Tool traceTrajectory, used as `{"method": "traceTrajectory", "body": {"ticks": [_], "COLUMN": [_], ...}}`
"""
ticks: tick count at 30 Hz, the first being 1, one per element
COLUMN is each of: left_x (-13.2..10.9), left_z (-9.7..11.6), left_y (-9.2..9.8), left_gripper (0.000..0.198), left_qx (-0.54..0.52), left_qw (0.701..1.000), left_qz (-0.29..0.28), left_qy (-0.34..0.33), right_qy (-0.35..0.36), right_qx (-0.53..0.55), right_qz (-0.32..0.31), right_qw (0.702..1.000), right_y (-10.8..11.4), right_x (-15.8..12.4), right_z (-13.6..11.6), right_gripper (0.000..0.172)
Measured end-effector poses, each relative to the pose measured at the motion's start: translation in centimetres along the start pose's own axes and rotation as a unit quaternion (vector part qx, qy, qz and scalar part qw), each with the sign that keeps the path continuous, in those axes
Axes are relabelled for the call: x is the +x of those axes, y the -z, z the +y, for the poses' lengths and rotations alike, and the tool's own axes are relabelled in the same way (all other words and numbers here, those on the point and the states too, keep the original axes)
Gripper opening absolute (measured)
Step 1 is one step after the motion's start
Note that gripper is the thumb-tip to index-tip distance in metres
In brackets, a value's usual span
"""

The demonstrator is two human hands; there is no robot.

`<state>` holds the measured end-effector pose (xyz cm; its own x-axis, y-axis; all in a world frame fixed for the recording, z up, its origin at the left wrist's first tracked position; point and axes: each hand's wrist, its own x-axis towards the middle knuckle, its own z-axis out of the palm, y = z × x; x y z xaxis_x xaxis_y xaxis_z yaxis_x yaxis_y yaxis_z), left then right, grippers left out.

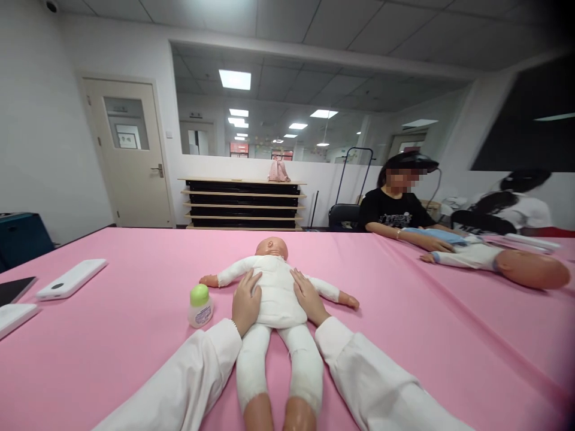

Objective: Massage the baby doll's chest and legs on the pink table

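While the left hand (247, 301) and the right hand (309, 296) are laid along opposite sides of the white-clad doll (276, 293), both are opened flat, fingers extended, and nothing is gripped by either. The doll is stretched out on the pink cloth (135, 371) at the centre of the frame, its head pointed toward the top. Light, even pressure is probably called for here, with palms flattened to the body, both sides matched and wrists relaxed, so that the torso is not pushed askew. Just left of the left hand, purple print is borne by the label of the green-capped bottle (200, 308), but it is too small to be read. No brand can be made out on the white device (72, 279) at the left. Toward the upper right, pale lettering is carried by a co-worker's black shirt (390, 206), also illegible.
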<state>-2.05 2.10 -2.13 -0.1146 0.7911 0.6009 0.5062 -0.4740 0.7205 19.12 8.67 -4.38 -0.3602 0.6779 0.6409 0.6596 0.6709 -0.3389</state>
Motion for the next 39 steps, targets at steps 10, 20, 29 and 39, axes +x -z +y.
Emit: {"method": "traceTrajectory", "body": {"ticks": [10, 20, 29, 39], "left_x": [-1.3, -1.2, -1.7, -2.0], "left_z": [1.6, 3.3, 3.6, 4.4], "left_y": [2.2, 2.6, 2.9, 3.3], "left_gripper": [0.028, 0.043, 0.025, 0.018], "left_qx": [0.088, 0.157, 0.159, 0.131], "left_qw": [0.974, 0.933, 0.923, 0.857], "left_qz": [0.006, -0.132, -0.056, -0.106], "left_qy": [-0.207, -0.294, -0.345, -0.487], "right_qy": [0.090, 0.119, 0.118, 0.117], "right_qx": [0.040, 0.106, 0.073, 0.140], "right_qz": [0.122, -0.022, 0.118, -0.094], "right_qw": [0.988, 0.987, 0.983, 0.979], "right_y": [3.4, 2.9, 2.9, 3.1], "right_x": [-1.7, -1.9, -2.2, 1.1], "right_z": [-4.9, -6.4, -6.7, -8.8], "right_gripper": [0.038, 0.049, 0.033, 0.036]}}
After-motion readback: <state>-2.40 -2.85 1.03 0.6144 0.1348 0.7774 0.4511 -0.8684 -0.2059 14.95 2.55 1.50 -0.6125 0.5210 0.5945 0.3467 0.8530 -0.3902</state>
